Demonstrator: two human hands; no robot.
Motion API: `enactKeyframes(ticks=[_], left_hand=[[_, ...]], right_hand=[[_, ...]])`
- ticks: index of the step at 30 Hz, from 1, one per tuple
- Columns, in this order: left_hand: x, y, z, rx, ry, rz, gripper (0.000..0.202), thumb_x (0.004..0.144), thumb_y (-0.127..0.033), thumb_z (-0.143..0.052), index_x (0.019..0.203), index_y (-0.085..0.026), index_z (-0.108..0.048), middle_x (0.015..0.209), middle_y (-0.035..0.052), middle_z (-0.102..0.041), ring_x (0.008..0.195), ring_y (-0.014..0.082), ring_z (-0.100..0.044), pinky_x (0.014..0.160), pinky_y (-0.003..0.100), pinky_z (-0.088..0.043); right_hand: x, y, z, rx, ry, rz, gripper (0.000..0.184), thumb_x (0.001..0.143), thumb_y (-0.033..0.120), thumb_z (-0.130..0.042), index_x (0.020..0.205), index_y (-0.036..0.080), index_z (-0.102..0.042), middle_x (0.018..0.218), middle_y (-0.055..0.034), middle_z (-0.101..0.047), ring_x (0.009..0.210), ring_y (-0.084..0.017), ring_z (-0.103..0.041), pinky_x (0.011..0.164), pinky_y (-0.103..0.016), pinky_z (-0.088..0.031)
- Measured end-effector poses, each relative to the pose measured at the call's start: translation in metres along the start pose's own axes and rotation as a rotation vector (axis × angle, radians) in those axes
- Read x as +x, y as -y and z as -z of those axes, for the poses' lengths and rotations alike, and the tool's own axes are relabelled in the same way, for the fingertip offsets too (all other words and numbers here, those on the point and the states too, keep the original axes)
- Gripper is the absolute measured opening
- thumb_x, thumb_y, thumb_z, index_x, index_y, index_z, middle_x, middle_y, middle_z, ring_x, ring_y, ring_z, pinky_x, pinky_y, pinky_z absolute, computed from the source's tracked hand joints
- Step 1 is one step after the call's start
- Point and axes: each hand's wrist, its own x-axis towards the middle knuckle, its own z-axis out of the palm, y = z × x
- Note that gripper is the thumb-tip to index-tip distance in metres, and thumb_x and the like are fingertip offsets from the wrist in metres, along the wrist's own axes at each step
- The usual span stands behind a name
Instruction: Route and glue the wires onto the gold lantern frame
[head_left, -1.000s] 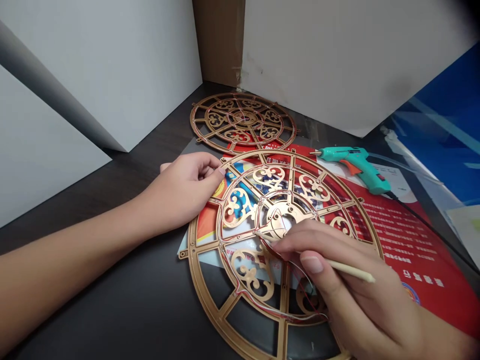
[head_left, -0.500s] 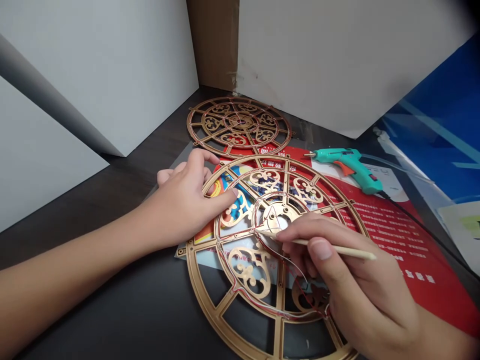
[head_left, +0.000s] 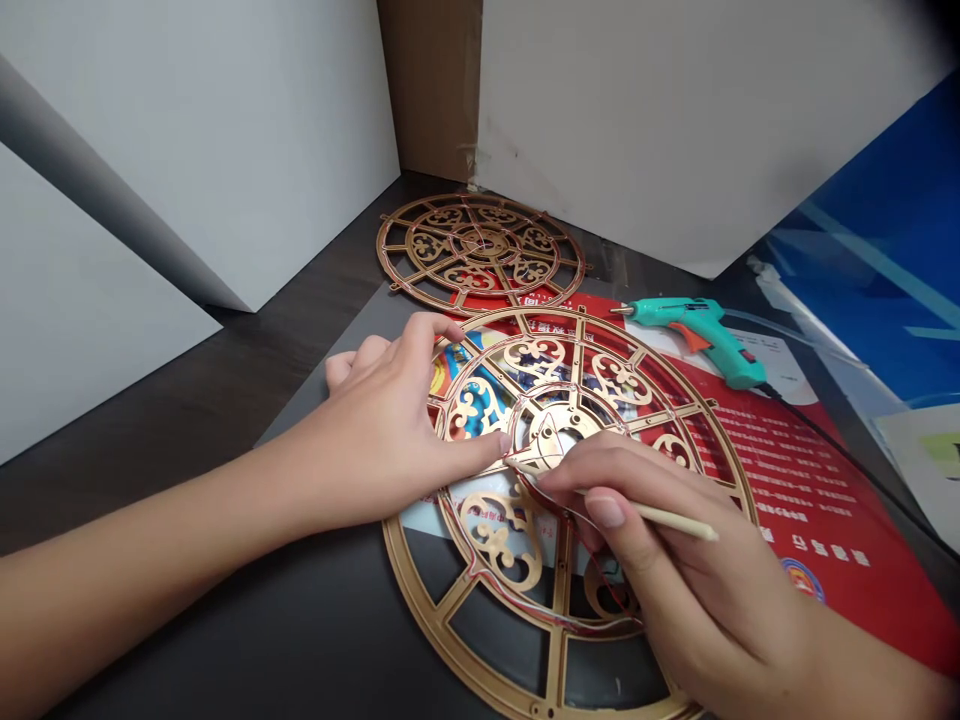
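In front of me lies a round gold openwork frame (head_left: 424, 590) with spokes and scrollwork. Thin red and white wires (head_left: 525, 612) run along its rings. My left hand (head_left: 390, 410) rests over its left side, fingers spread; the index fingertip is at the outer rim and the stretched thumb reaches the inner ring. Pinched in my right hand (head_left: 697, 570) is a pale, thin pointed stick (head_left: 675, 520). The stick's tip meets the wires at a spoke beside the inner ring, close to my left thumb. My right hand covers the frame's lower right part.
A second gold round frame (head_left: 420, 285) with wires lies behind. To the right is a teal hot glue gun (head_left: 709, 335) with a black cord, on a red printed sheet (head_left: 795, 460). White panels (head_left: 600, 120) stand at the back and left.
My left hand has shifted right, bringing its thumb from the scrollwork to the inner ring beside the stick's tip. My right hand has moved slightly left with the stick.
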Motion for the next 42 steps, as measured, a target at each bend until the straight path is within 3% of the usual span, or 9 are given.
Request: enactKeyframes(ticks=[17, 22, 27, 31, 33, 35, 38, 40, 42], left_hand=[[-0.001, -0.004, 0.000, 0.004, 0.023, -0.020, 0.082, 0.065, -0.071, -0.076, 0.134, -0.032, -0.054, 0.100, 0.0038, -0.061, 0.108, 0.0346, -0.057, 0.110, 0.061, -0.042], [0.000, 0.006, 0.000, -0.060, -0.003, -0.027, 0.081, 0.068, -0.078, -0.076, 0.134, -0.036, -0.057, 0.103, 0.0060, -0.066, 0.112, 0.0377, -0.059, 0.108, 0.066, -0.044], [0.004, 0.007, 0.005, -0.031, 0.014, -0.041, 0.058, 0.092, -0.070, -0.054, 0.137, -0.034, -0.056, 0.110, 0.0070, -0.070, 0.117, 0.0377, -0.061, 0.111, 0.067, -0.041], [0.009, 0.000, 0.018, 0.174, -0.141, -0.105, 0.058, 0.100, -0.065, -0.048, 0.142, -0.027, -0.061, 0.126, 0.0128, -0.063, 0.125, 0.0403, -0.057, 0.115, 0.072, -0.031], [0.010, -0.003, 0.027, 0.147, -0.200, -0.128, 0.045, 0.106, -0.057, -0.046, 0.124, -0.023, -0.069, 0.128, 0.0112, -0.063, 0.126, 0.0351, -0.059, 0.117, 0.068, -0.029], [0.010, -0.004, 0.034, 0.117, -0.319, -0.121, 0.041, 0.112, -0.043, -0.039, 0.098, -0.020, -0.068, 0.115, 0.0050, -0.067, 0.116, 0.0244, -0.061, 0.118, 0.060, -0.029], [0.009, 0.000, 0.035, 0.045, -0.398, -0.281, 0.034, 0.112, -0.042, -0.044, 0.098, -0.022, -0.068, 0.110, 0.0015, -0.069, 0.108, 0.0200, -0.062, 0.110, 0.049, -0.037], [0.007, 0.003, 0.031, 0.025, -0.323, -0.453, 0.027, 0.110, -0.039, -0.050, 0.103, -0.024, -0.072, 0.113, 0.0031, -0.072, 0.108, 0.0225, -0.061, 0.103, 0.048, -0.040], [0.005, 0.006, 0.023, 0.043, -0.150, -0.631, 0.027, 0.108, -0.030, -0.051, 0.114, -0.028, -0.077, 0.115, 0.0045, -0.074, 0.111, 0.0252, -0.061, 0.101, 0.049, -0.039]], right_hand=[[0.002, 0.000, 0.000, 0.041, 0.026, 0.005, 0.014, 0.110, 0.017, -0.056, 0.113, 0.023, -0.068, 0.097, 0.0018, -0.072, 0.087, -0.007, -0.068, 0.079, -0.018, -0.055], [0.003, 0.002, 0.001, 0.037, 0.027, 0.010, 0.013, 0.110, 0.017, -0.056, 0.110, 0.021, -0.069, 0.094, -0.0001, -0.073, 0.084, -0.009, -0.069, 0.075, -0.021, -0.056], [0.004, 0.002, 0.001, 0.019, -0.002, 0.024, 0.014, 0.110, 0.016, -0.056, 0.109, 0.020, -0.069, 0.095, 0.0001, -0.074, 0.086, -0.007, -0.070, 0.078, -0.017, -0.056], [0.007, 0.003, 0.002, 0.007, -0.002, 0.018, 0.015, 0.111, 0.018, -0.055, 0.106, 0.020, -0.069, 0.092, 0.0000, -0.074, 0.083, -0.007, -0.070, 0.076, -0.017, -0.057], [0.007, 0.003, 0.002, 0.002, 0.001, 0.023, 0.015, 0.111, 0.018, -0.055, 0.106, 0.020, -0.069, 0.092, 0.0000, -0.074, 0.083, -0.007, -0.070, 0.076, -0.017, -0.057], [0.007, 0.004, 0.002, 0.003, 0.002, 0.028, 0.016, 0.111, 0.017, -0.054, 0.106, 0.020, -0.069, 0.091, 0.0004, -0.074, 0.082, -0.007, -0.070, 0.075, -0.016, -0.057], [0.005, 0.003, 0.002, 0.005, 0.011, 0.019, 0.015, 0.111, 0.017, -0.054, 0.107, 0.020, -0.069, 0.092, 0.0001, -0.075, 0.083, -0.007, -0.071, 0.076, -0.017, -0.057], [0.004, 0.001, 0.002, 0.005, 0.015, 0.009, 0.015, 0.110, 0.017, -0.055, 0.108, 0.021, -0.069, 0.095, -0.0005, -0.076, 0.085, -0.008, -0.072, 0.077, -0.018, -0.058], [0.003, 0.000, 0.001, 0.008, 0.016, 0.006, 0.014, 0.110, 0.017, -0.055, 0.110, 0.021, -0.069, 0.097, -0.0009, -0.076, 0.088, -0.009, -0.072, 0.079, -0.019, -0.058]])
